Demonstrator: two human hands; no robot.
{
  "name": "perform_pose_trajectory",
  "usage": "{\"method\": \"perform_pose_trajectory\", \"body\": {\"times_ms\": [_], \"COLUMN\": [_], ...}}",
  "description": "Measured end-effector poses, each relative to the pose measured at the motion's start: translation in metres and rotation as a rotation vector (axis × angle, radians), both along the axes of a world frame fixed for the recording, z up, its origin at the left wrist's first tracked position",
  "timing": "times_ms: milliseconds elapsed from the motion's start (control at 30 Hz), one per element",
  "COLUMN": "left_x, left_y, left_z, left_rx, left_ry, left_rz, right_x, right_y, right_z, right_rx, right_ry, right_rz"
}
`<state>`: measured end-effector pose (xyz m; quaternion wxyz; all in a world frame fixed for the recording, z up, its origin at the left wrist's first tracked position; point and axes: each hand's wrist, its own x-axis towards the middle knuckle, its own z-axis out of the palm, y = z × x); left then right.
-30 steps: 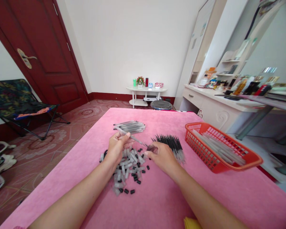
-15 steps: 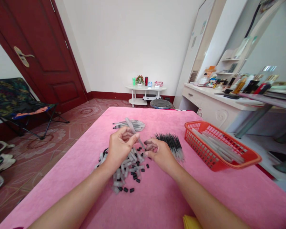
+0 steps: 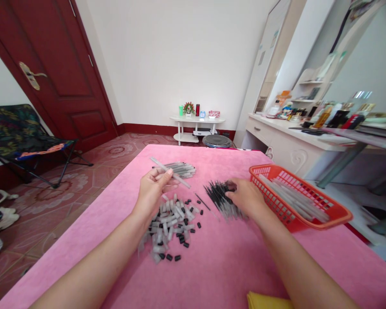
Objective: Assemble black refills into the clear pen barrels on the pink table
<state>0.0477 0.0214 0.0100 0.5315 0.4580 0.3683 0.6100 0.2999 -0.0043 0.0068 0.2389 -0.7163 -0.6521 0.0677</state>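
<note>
My left hand [image 3: 152, 189] pinches a clear, frosted pen barrel [image 3: 182, 182] between thumb and fingers, slanting down to the right. Fingers curled, my right hand [image 3: 247, 196] closes on the right side of a pile of black-tipped pen refills [image 3: 223, 206]; exactly what is between its fingertips is hard to see. A single refill [image 3: 202, 201] lies apart, left of that pile. Below my left hand is a heap of clear pen caps [image 3: 170, 221] mixed with small black plugs [image 3: 178, 258]. Behind the left hand lies a bundle of pens [image 3: 186, 168].
On the right of the pink-covered table [image 3: 212, 266] stands a red basket [image 3: 284, 221] holding several clear barrels. A yellow cloth [image 3: 266, 301] is at the near edge. A folding chair [image 3: 28, 143] is to the left, a dressing table [image 3: 296, 146] to the right.
My right hand has moved right, from the barrel's lower end to the refill pile. My left hand has shifted slightly left, with the barrel tilted flatter. The loose refill now shows.
</note>
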Motion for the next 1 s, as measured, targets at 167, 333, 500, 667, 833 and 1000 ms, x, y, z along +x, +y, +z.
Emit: {"method": "perform_pose_trajectory", "body": {"times_ms": [167,333,500,667,833,1000], "left_x": [0.014,0.028,0.032,0.021,0.008,-0.003], "left_y": [-0.01,-0.024,-0.026,-0.017,-0.013,-0.008], "left_z": [-0.01,-0.017,-0.025,-0.016,0.004,0.009], "left_rx": [-0.093,-0.068,-0.032,0.103,0.422,0.76], "left_ry": [0.038,0.153,0.196,0.333,0.531,0.8], "left_rz": [-0.15,-0.265,-0.33,-0.145,-0.11,-0.148], "right_x": [-0.032,-0.063,-0.068,-0.058,-0.048,-0.04], "right_y": [-0.008,-0.018,-0.023,-0.021,-0.024,-0.024], "right_z": [0.003,-0.001,-0.007,-0.002,0.011,0.012], "right_rx": [0.123,0.075,0.045,-0.088,-0.422,-0.577], "right_ry": [0.295,0.517,0.409,0.55,0.799,0.948], "right_rz": [0.221,0.419,0.436,0.484,0.67,0.807]}}
